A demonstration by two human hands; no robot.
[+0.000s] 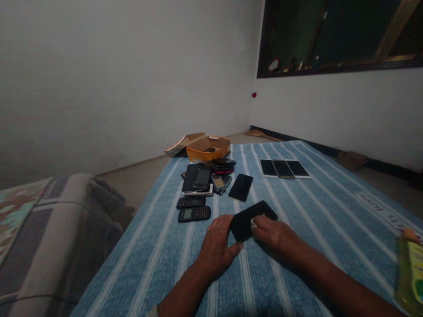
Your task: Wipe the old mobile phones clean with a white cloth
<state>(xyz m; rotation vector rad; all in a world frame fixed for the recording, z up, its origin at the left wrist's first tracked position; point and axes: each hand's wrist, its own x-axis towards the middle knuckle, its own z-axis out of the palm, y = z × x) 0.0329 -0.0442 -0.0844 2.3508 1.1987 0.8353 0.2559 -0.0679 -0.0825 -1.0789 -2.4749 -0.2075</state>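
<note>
A large black smartphone (244, 223) lies tilted on the blue striped cloth, its dark face up. My left hand (216, 242) grips it at the left end, fingers along the far side and thumb at the near edge. Pinched in my right hand (272, 233) is a small crumpled white wipe (254, 224), pressed against the phone's surface; most of the wipe is hidden by the fingers. Just beyond lies another dark smartphone (241, 187). Two black keypad phones, one nearer (194, 214) and one farther (191, 202), rest left of my left hand.
Piled phones (201, 178) lie at the back left, before an open orange-brown box (209, 149). Three smartphones (284, 169) sit side by side at the back right. A bottle of yellowish liquid (408, 273) stands at the right edge. A draped blanket (72, 224) is at left.
</note>
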